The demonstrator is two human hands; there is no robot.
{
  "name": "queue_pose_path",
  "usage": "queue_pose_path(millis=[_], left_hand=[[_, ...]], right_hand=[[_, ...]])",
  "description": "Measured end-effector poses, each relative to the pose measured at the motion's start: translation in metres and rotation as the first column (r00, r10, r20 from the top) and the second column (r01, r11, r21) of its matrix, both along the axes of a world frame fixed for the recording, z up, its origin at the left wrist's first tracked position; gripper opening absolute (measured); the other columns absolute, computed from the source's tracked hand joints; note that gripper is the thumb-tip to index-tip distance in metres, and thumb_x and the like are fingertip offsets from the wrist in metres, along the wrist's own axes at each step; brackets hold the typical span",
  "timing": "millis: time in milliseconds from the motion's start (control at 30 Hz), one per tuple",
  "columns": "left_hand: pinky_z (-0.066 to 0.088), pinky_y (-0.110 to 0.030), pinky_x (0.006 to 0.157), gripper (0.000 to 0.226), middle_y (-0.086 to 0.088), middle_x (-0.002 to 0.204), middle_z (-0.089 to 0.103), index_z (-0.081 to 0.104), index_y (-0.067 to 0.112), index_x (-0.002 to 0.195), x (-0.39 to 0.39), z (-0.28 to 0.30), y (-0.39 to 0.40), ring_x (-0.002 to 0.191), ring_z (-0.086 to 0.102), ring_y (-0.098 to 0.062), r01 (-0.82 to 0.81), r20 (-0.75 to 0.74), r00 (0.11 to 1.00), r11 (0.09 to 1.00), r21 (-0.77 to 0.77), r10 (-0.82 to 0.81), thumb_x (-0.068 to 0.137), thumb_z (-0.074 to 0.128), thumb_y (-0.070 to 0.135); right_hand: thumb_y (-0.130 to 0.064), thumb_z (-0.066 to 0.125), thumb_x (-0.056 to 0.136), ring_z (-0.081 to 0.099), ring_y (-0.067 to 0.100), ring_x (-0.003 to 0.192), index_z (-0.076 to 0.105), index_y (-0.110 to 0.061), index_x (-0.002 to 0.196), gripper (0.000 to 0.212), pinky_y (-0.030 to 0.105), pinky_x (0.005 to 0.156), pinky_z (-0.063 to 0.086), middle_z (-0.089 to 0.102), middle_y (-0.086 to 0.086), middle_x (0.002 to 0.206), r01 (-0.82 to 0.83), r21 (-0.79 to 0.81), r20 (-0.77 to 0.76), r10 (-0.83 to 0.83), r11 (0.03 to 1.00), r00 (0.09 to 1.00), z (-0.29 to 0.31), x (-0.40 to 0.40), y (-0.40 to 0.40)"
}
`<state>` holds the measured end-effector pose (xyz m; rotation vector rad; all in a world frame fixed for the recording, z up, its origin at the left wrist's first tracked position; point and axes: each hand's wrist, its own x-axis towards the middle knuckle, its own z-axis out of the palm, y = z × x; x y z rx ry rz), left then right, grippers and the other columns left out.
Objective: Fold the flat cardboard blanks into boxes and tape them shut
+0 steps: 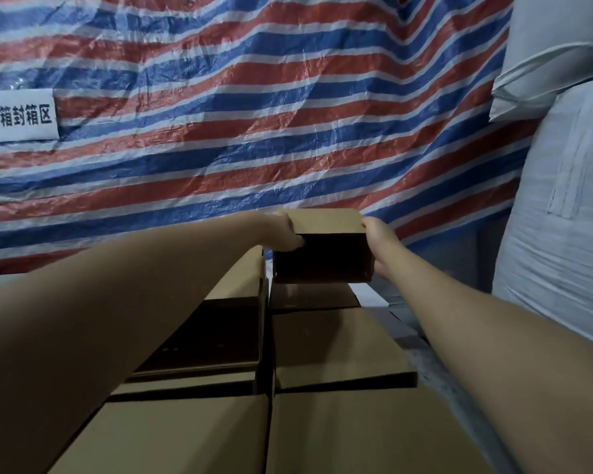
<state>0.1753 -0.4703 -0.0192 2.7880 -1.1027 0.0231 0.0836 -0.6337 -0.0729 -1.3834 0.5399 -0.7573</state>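
A small brown cardboard box (322, 254) is held out at arm's length, just above the far end of a stack of folded boxes (339, 343). My left hand (281, 234) grips its left side, fingers curled round the top corner. My right hand (379, 244) holds its right side, thumb on the top edge. The box's near face is dark in shadow and its top panel is lit. No tape is visible on it from here.
Two rows of brown boxes (185, 432) run from the near edge toward the far end. A red, white and blue striped tarp (254, 114) hangs behind, with a white sign (19, 116) on it. Big white sacks (569, 200) stand at the right.
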Motion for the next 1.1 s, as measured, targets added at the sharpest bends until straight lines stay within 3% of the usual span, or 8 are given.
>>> queue_pose_path(millis=[133, 300, 400, 467, 533, 700, 933, 1100], left_hand=[[0.031, -0.037, 0.105, 0.075, -0.012, 0.153, 0.032, 0.021, 0.013, 0.153, 0.02, -0.015, -0.011, 0.138, 0.035, -0.03, -0.068, -0.021, 0.997, 0.992, 0.103, 0.07, 0.096, 0.044, 0.056], [0.036, -0.033, 0.09, 0.077, -0.01, 0.139, 0.042, 0.025, 0.015, 0.152, 0.034, -0.029, -0.011, 0.121, 0.046, -0.027, -0.088, -0.083, 0.991, 0.978, 0.187, 0.105, 0.094, 0.038, 0.065], [0.036, -0.037, 0.104, 0.081, -0.01, 0.15, 0.035, 0.025, 0.013, 0.152, 0.033, -0.032, -0.009, 0.132, 0.041, -0.029, -0.108, -0.112, 0.985, 0.972, 0.208, 0.133, 0.093, 0.044, 0.064], [0.037, -0.036, 0.103, 0.089, -0.01, 0.153, 0.033, 0.017, 0.014, 0.154, 0.028, -0.027, -0.008, 0.134, 0.04, -0.029, -0.136, -0.206, 0.965, 0.981, 0.139, 0.163, 0.089, 0.049, 0.067], [0.037, -0.038, 0.1, 0.093, -0.01, 0.156, 0.03, 0.01, 0.014, 0.155, 0.018, -0.019, -0.005, 0.138, 0.036, -0.029, -0.151, -0.25, 0.955, 0.988, 0.043, 0.157, 0.089, 0.049, 0.067], [0.031, -0.043, 0.113, 0.076, -0.014, 0.156, 0.03, 0.022, 0.01, 0.153, -0.014, 0.012, 0.035, 0.14, 0.033, -0.033, -0.071, -0.015, 0.997, 0.99, -0.122, 0.07, 0.097, 0.039, 0.058], [0.042, -0.03, 0.063, 0.033, -0.006, 0.11, 0.064, 0.061, 0.016, 0.109, -0.098, 0.047, 0.154, 0.088, 0.06, -0.017, 0.14, 0.195, 0.979, 0.874, -0.466, -0.053, 0.099, 0.044, 0.042], [0.048, -0.031, 0.061, 0.029, 0.004, 0.079, 0.062, 0.06, 0.024, 0.084, -0.168, 0.019, 0.249, 0.071, 0.058, -0.013, 0.199, 0.258, 0.964, 0.802, -0.563, -0.057, 0.097, 0.045, 0.045]], right_hand=[[-0.027, 0.046, 0.099, 0.063, 0.019, 0.068, 0.063, -0.016, 0.089, 0.023, 0.03, 0.065, 0.051, 0.06, 0.001, 0.069, -0.074, 0.056, -0.029, 0.075, 0.996, 0.997, -0.02, 0.021, -0.012], [-0.025, 0.044, 0.101, 0.054, 0.012, 0.052, 0.057, -0.019, 0.076, 0.028, 0.023, 0.05, 0.043, 0.052, -0.005, 0.055, -0.121, 0.026, -0.12, 0.123, 0.992, 0.985, -0.037, 0.03, -0.021], [-0.05, 0.048, 0.101, 0.068, 0.016, 0.086, 0.065, -0.013, 0.11, 0.042, 0.028, 0.074, 0.053, 0.071, 0.002, 0.09, -0.151, -0.022, -0.214, 0.143, 0.988, 0.966, -0.044, 0.028, -0.017], [-0.063, 0.039, 0.099, 0.058, 0.023, 0.123, 0.052, -0.01, 0.141, 0.068, 0.036, 0.104, 0.046, 0.061, 0.009, 0.135, -0.098, -0.069, -0.249, 0.078, 0.993, 0.965, -0.042, 0.023, -0.013], [-0.064, 0.031, 0.101, 0.049, 0.027, 0.132, 0.041, -0.01, 0.15, 0.073, 0.038, 0.106, 0.039, 0.05, 0.01, 0.147, -0.004, -0.149, -0.258, -0.035, 0.989, 0.966, -0.035, 0.014, -0.009], [-0.043, 0.036, 0.105, 0.053, 0.017, 0.074, 0.049, -0.016, 0.107, 0.03, 0.033, 0.064, 0.044, 0.054, 0.001, 0.084, 0.192, -0.269, -0.206, -0.252, 0.944, 0.946, 0.004, -0.023, 0.017], [-0.02, 0.045, 0.096, 0.042, 0.017, 0.056, 0.046, -0.013, 0.064, 0.033, 0.028, 0.05, 0.029, 0.045, 0.003, 0.062, 0.243, -0.537, -0.068, -0.328, 0.808, 0.942, 0.052, -0.09, 0.135], [-0.021, 0.048, 0.094, 0.035, 0.015, 0.049, 0.036, -0.016, 0.055, 0.04, 0.027, 0.047, 0.025, 0.036, -0.003, 0.052, 0.273, -0.527, 0.06, -0.286, 0.805, 0.957, 0.048, -0.134, 0.247]])
